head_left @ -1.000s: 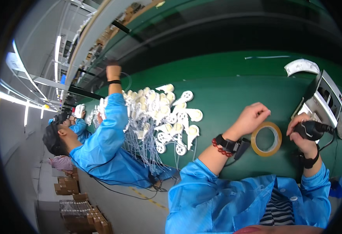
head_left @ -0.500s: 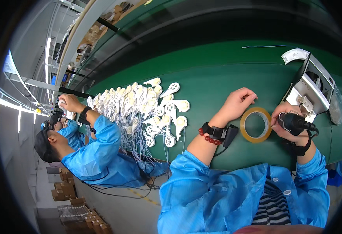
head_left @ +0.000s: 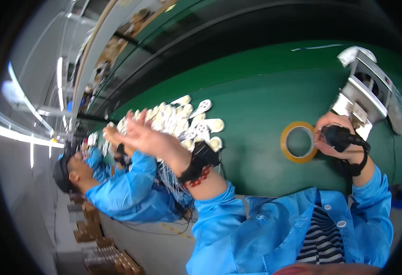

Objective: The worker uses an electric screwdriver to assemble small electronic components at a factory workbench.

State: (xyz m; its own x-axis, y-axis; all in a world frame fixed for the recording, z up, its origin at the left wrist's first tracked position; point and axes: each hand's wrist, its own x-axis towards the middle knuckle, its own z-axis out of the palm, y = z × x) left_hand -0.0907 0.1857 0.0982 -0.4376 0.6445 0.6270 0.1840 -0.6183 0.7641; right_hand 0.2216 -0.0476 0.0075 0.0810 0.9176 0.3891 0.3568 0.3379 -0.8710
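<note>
My left hand (head_left: 148, 140) is raised over the left part of the green table, fingers spread and blurred, with nothing visible in it. It hangs in front of a heap of white plastic parts (head_left: 201, 130) with cream round discs and thin wires; whether it touches any is unclear. My right hand (head_left: 325, 145) is closed around a black corded electric screwdriver (head_left: 338, 137), seen from its cable end, with its tip hidden. Beside that hand a roll of yellowish tape (head_left: 285, 145) lies flat. Just beyond it stands a grey-white metal fixture (head_left: 370, 98) with a bracket.
On my left a co-worker in a blue smock (head_left: 123, 192) sits at the same green table (head_left: 251, 105), hands raised near the parts. A thin white strip (head_left: 318, 47) lies at the back. A clear plastic bag (head_left: 398, 117) is beside the fixture. Cardboard boxes (head_left: 88, 229) stand on the floor.
My left hand has swung left from near the tape roll to the parts heap, and its fingers have spread. The right hand keeps its grip. The view has shifted slightly.
</note>
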